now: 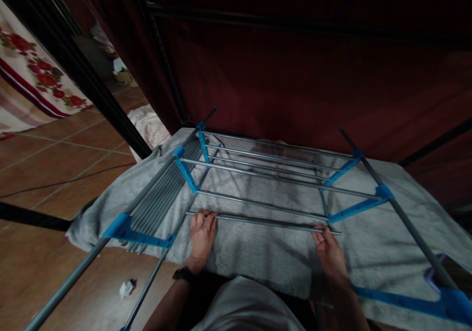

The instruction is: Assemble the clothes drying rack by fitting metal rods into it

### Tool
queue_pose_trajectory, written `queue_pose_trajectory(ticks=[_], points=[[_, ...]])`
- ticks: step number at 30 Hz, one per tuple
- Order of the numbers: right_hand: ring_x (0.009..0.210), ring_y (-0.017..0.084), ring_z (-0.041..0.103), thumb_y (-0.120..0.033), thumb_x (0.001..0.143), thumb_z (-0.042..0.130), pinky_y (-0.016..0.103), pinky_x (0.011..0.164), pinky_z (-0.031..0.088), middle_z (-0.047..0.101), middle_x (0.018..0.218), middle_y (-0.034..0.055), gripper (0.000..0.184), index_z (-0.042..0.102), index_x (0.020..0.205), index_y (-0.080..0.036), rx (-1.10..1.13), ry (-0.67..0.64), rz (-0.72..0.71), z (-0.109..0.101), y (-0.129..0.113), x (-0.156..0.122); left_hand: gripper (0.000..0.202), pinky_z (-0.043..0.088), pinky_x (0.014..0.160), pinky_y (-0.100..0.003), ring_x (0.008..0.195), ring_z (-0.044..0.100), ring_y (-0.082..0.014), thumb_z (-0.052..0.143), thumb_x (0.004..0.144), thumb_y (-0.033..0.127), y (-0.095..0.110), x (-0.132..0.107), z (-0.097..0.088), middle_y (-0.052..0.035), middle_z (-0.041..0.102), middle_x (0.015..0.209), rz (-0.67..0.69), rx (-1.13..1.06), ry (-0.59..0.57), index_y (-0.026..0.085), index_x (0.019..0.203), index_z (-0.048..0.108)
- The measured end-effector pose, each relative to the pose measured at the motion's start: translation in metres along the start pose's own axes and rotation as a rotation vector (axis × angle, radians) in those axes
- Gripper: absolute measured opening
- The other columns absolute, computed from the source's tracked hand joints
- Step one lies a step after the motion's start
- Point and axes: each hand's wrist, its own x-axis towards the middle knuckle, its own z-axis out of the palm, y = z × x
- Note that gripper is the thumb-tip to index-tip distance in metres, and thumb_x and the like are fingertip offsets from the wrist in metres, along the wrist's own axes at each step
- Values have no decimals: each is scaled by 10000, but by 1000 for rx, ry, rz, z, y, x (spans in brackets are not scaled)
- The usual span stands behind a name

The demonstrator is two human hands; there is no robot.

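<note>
A metal drying rack (258,173) with grey rods and blue plastic brackets stands over a grey towel (258,252) spread on the floor. My left hand (202,235) grips the left end of the nearest loose grey rod (261,221), fingers curled over it. My right hand (329,252) holds the same rod near its right end, by a blue bracket (356,208). The rod lies level across the rack's front.
Dark red fabric wardrobe walls (313,75) rise behind the rack. Brown floor tiles (55,173) lie at left, with a crumpled white paper (126,287), a black cable and a floral cloth (33,75). A bundle of spare rods (158,198) rests on the rack's left side.
</note>
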Motion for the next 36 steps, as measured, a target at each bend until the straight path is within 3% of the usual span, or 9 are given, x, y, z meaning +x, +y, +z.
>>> queue_pose_trajectory(ticks=[7,15,21,27,30,36], points=[[1030,146,719,-456,785,873,335,1071,574,762,1008,-17,257,754,898,-259,19,-33,-12,1,-1,-5,298,525,974,-437,1061,621,-282,487,1048,251,2,3,-1,-113,710,1079,80,-38,4,219,1175,754],[967,125,718,-430,730,919,295,993,600,764,957,-32,266,743,830,-257,46,-8,37,0,-1,-4,323,515,987,-475,1117,591,-303,479,1025,237,2,2,-2,-149,632,1198,-20,6,100,215,1150,776],[956,128,715,-421,755,902,307,1006,587,764,950,-30,242,740,834,-259,50,-21,18,2,-3,-6,372,470,911,-457,966,573,-295,466,1009,214,1,-4,-1,-143,657,1037,-54,114,0,239,1157,807],[959,132,710,-429,751,901,321,1034,576,757,941,-31,252,744,848,-257,47,-21,12,5,-5,-8,377,443,855,-424,859,614,-284,462,1025,288,0,1,-3,-96,695,833,-62,95,-87,236,1197,794],[973,144,710,-439,731,910,335,1036,577,756,942,-24,268,734,821,-257,33,-2,9,6,-5,-8,382,474,879,-433,891,680,-291,467,1036,347,-2,2,0,-113,772,942,-111,-7,-55,205,1219,770],[1004,159,706,-445,732,900,361,1068,556,751,963,-7,286,719,827,-245,5,12,10,7,-4,-9,381,540,963,-468,1014,724,-304,531,990,402,-3,4,5,-133,787,1165,-362,-242,-8,198,1234,742]])
